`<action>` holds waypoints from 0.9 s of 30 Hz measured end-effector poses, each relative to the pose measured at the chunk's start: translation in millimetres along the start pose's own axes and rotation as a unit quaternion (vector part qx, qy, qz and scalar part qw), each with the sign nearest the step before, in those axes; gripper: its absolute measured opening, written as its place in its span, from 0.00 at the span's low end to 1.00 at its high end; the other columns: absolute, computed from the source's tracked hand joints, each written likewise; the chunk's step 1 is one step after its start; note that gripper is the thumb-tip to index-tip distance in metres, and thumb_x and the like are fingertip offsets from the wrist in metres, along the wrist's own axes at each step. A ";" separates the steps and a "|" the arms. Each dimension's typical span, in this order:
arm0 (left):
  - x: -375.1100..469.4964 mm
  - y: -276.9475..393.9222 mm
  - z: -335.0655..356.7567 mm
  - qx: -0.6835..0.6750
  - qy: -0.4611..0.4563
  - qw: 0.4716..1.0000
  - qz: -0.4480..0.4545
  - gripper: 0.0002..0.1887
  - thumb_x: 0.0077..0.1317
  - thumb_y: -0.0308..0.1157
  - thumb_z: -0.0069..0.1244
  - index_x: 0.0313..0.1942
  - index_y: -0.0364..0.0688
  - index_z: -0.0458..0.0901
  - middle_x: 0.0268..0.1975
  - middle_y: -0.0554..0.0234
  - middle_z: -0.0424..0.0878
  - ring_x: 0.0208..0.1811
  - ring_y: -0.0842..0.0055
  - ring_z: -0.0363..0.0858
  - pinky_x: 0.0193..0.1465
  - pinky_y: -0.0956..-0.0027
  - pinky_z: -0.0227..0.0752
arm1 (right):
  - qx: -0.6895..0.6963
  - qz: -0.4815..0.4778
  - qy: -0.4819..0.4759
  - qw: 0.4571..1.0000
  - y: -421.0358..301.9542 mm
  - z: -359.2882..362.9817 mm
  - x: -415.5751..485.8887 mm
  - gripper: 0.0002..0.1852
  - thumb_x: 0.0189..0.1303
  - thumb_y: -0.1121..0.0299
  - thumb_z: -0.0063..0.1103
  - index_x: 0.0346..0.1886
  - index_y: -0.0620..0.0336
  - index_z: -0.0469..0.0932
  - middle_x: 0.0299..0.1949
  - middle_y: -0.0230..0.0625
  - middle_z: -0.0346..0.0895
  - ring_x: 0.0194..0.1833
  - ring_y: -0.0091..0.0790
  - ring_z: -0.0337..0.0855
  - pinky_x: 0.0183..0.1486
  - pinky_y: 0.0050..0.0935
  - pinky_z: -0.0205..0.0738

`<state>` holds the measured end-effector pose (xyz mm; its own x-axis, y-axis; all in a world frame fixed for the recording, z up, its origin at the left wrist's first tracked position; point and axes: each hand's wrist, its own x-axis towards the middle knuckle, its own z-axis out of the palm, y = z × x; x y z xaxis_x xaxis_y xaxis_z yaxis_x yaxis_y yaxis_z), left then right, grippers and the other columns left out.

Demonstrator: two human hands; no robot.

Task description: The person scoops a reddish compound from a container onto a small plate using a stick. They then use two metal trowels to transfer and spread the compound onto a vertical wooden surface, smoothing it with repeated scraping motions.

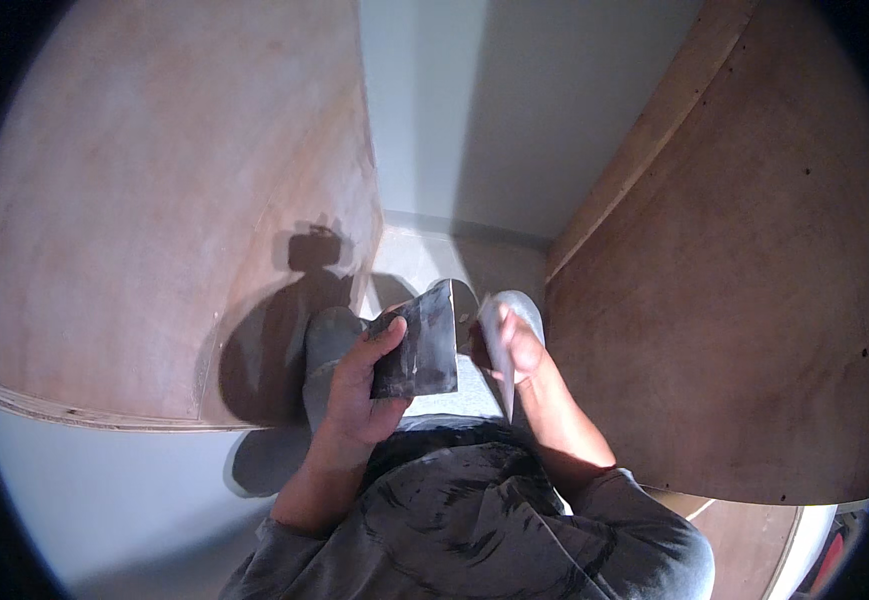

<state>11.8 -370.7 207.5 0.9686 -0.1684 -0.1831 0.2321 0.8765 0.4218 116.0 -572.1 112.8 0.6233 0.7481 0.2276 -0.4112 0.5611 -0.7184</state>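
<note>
My left hand [363,382] grips a dark, flat, roughly rectangular plate [430,349] in front of my waist. Its thumb lies across the plate's face, which has pale smears, and a thin light edge shows on the right side. A narrow gap to the right, my right hand [522,349] is closed around a thin, pale flat sheet or blade [496,352]. That piece is seen almost edge-on and is blurred, so its exact kind cannot be told. The two pieces are apart from each other.
A large plywood panel [141,187] stands close on my left, my shadow on it. Another plywood panel [734,285] with small dark fastener spots rises on my right, edged by a wooden strip [648,142]. Ahead are a pale wall [434,112] and light floor [415,255].
</note>
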 end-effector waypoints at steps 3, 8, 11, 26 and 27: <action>-2.7 -9.0 8.1 0.047 0.017 0.998 0.048 0.14 0.71 0.36 0.52 0.52 0.38 0.79 0.44 0.60 0.87 0.43 0.75 0.87 0.48 0.66 0.81 | 0.174 -0.064 0.103 0.977 3.7 3.7 31.4 0.22 0.64 0.40 0.61 0.42 0.50 0.77 0.30 0.24 0.76 0.24 0.22 0.75 0.25 0.25 0.70; 6.7 -10.3 -23.7 -0.013 -0.068 0.996 -0.050 0.14 0.71 0.36 0.52 0.52 0.39 0.79 0.42 0.64 0.86 0.38 0.78 0.86 0.38 0.71 0.81 | 0.015 0.041 0.083 0.996 16.3 4.7 32.1 0.26 0.52 0.45 0.76 0.43 0.55 0.80 0.34 0.25 0.80 0.30 0.22 0.78 0.32 0.23 0.72; 8.7 -8.2 8.9 0.061 0.127 0.985 0.096 0.16 0.72 0.38 0.52 0.53 0.38 0.78 0.40 0.61 0.85 0.31 0.78 0.84 0.21 0.71 0.77 | -0.309 0.045 -0.023 0.950 20.3 -36.8 -14.4 0.34 0.47 0.55 0.80 0.53 0.65 0.77 0.41 0.32 0.82 0.34 0.26 0.83 0.39 0.28 0.80; 49.4 -36.3 6.9 0.232 0.138 0.768 0.581 0.24 0.77 0.43 0.45 0.60 0.29 0.71 0.50 0.59 0.77 0.49 0.79 0.76 0.53 0.72 0.70 | -0.164 -0.172 0.321 0.917 -13.0 91.9 18.7 0.27 0.64 0.69 0.65 0.65 0.69 0.72 0.55 0.41 0.80 0.56 0.30 0.80 0.60 0.32 0.73; 50.7 -38.5 1.1 0.256 0.137 0.753 0.590 0.24 0.77 0.42 0.45 0.61 0.29 0.71 0.51 0.59 0.77 0.49 0.79 0.76 0.53 0.72 0.70 | -0.161 -0.177 0.322 0.916 -13.1 92.2 17.4 0.27 0.64 0.69 0.65 0.64 0.70 0.72 0.55 0.41 0.80 0.56 0.30 0.80 0.60 0.32 0.73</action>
<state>52.1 -413.5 183.0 0.4896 0.7520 0.4414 -0.7041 0.0424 0.7088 70.9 -533.8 186.8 0.9854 0.1166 0.1241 0.0466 0.5167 -0.8549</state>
